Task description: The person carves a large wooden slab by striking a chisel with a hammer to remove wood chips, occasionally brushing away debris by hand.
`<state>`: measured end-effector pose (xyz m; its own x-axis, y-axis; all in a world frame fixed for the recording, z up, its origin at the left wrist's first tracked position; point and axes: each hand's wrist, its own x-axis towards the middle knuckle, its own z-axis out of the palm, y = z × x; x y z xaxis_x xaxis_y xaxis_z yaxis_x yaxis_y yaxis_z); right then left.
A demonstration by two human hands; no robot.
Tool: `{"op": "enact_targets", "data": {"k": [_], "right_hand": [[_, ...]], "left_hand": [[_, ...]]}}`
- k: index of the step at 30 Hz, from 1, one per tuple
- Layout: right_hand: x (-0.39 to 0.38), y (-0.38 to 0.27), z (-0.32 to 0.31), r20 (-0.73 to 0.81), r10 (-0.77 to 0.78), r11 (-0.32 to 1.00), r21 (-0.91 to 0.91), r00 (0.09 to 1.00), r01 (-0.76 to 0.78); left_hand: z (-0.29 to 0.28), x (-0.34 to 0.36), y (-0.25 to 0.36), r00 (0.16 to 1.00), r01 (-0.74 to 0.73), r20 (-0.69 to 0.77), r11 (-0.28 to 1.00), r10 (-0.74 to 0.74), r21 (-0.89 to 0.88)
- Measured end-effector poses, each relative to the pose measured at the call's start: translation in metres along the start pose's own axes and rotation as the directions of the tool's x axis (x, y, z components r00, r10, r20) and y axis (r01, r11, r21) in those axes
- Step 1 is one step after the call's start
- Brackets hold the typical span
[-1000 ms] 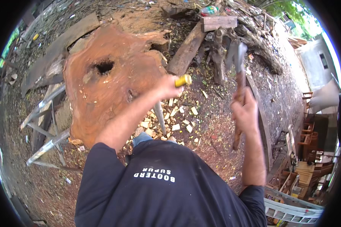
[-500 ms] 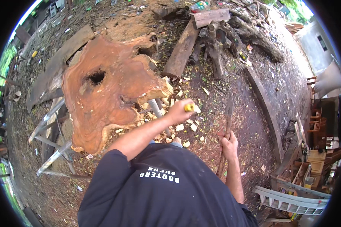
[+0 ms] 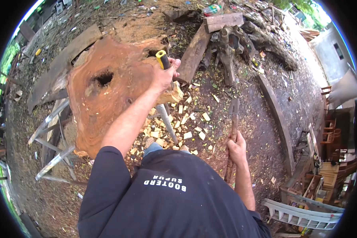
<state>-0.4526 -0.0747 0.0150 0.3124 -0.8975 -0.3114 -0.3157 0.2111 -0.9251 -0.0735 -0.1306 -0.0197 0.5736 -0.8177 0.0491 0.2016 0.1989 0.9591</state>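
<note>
A large reddish-brown wooden slab (image 3: 97,101) with a dark hole and rough, pale chipped edges rests on a metal stand (image 3: 51,119). My left hand (image 3: 164,73) is closed round a yellow-and-black tool handle (image 3: 161,57) over the slab's right edge; the tool's working end is hidden. My right hand (image 3: 236,146), lower right, grips a long wooden-handled tool (image 3: 230,166) held lengthwise, its darker, narrow head pointing away from me. Pale wood chips (image 3: 186,135) lie scattered beside and below the slab.
Logs and roots (image 3: 228,55) with a short plank (image 3: 224,22) lie beyond. A long beam (image 3: 277,119) runs along the right. A weathered board (image 3: 63,63) lies behind the slab's left. Wooden furniture (image 3: 329,174) and an aluminium ladder (image 3: 301,214) are at the lower right.
A second ago the long tool was raised; it dropped lower and stays there. My left hand moved right and down, then up and left onto the slab's edge, still holding the yellow-handled tool.
</note>
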Motion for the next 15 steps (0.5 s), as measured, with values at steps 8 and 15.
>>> {"op": "enact_targets", "data": {"k": [8,15], "right_hand": [[0.020,-0.068,0.011,0.106,-0.105,0.971,-0.204,0.989,0.125],[0.031,-0.267,0.064,0.205,-0.457,0.584,-0.666,0.866,0.465]], "left_hand": [[0.000,0.005,-0.009,0.998,0.026,-0.056,0.999,-0.029,-0.043],[-0.003,0.005,-0.011,0.994,0.036,-0.100,0.998,-0.042,-0.060]]}}
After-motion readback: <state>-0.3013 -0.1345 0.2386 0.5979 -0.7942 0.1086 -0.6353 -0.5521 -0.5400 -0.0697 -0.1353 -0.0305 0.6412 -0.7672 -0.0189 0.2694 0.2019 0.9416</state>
